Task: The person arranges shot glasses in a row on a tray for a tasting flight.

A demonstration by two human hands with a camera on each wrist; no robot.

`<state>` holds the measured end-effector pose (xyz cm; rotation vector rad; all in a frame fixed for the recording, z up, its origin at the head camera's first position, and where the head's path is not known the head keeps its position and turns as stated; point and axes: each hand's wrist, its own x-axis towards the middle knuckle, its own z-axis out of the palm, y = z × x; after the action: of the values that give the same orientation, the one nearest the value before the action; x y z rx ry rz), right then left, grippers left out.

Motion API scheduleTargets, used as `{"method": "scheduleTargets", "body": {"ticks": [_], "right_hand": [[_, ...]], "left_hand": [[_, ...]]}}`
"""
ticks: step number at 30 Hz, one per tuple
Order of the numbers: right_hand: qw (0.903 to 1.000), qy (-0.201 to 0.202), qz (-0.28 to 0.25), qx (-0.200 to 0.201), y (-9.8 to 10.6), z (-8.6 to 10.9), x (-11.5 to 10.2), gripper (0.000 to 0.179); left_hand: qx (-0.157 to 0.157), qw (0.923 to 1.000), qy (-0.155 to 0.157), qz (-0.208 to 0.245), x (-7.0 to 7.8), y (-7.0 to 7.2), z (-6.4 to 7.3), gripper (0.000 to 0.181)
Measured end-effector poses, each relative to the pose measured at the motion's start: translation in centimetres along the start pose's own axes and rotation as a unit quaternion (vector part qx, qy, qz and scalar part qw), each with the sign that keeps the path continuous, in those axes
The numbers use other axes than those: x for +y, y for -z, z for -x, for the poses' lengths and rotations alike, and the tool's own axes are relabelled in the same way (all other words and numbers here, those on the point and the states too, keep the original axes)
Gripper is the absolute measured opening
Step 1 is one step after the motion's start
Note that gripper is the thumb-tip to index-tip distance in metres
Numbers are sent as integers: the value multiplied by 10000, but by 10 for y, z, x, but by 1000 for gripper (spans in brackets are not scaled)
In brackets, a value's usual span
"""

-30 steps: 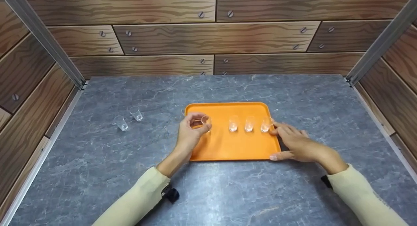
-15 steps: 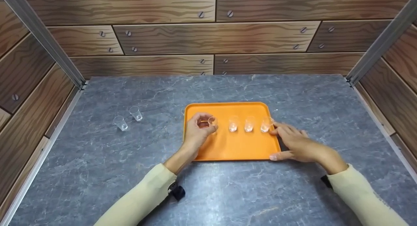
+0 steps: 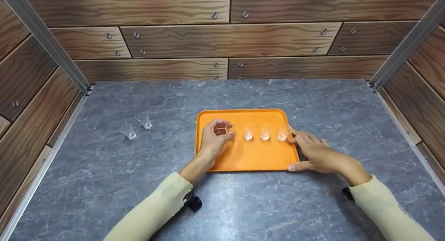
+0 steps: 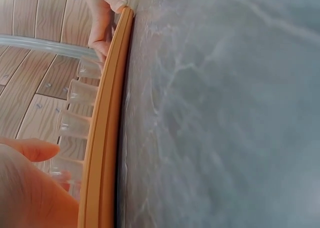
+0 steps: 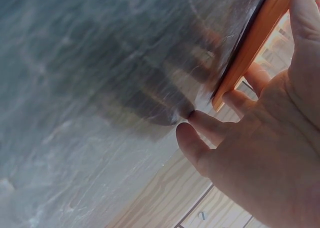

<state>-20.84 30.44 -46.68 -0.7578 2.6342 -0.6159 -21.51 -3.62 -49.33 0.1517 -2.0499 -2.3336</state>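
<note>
My left hand (image 3: 212, 138) pinches a small clear shot glass (image 3: 230, 129) between thumb and fingers, upright over the left half of an orange tray (image 3: 257, 159). To its right, three like shot glasses (image 3: 248, 132) stand in a row across the tray. In the left wrist view the held glass (image 4: 66, 167) is at the near end of that row, partly hidden by the fingers. My right hand (image 3: 314, 153) rests at the tray's right edge, thumb by the front corner. The right wrist view shows its fingers (image 5: 240, 103) spread, some touching the tray rim (image 5: 255, 43), others on the tabletop.
Two more clear shot glasses (image 3: 128, 131) stand close together on the grey marbled tabletop (image 3: 104, 178), left of the tray. Wood-patterned panels (image 3: 229, 41) wall in the back and both sides, with metal posts (image 3: 405, 41) at the corners.
My left hand has moved right over the tray with the shot glass, closer to the row of three. The right hand and the tray have stayed in place.
</note>
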Motion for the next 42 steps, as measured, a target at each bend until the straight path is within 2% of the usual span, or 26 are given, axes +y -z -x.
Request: {"method": "scheduleTargets", "body": {"ticks": [14, 19, 34, 42], "right_hand": [[10000, -76, 22, -41, 0, 0, 1, 84], [10000, 17, 52, -1, 0, 0, 1, 82], [9999, 26, 136, 16, 0, -1, 3, 83], [9999, 16, 121, 22, 0, -1, 1, 81]], "left_hand": [[-55, 9999, 12, 83, 0, -5, -2, 38], [-87, 9999, 32, 110, -1, -6, -2, 39], [-60, 10000, 26, -16, 1, -9, -1, 40], [-63, 9999, 12, -95, -1, -8, 0, 48]]}}
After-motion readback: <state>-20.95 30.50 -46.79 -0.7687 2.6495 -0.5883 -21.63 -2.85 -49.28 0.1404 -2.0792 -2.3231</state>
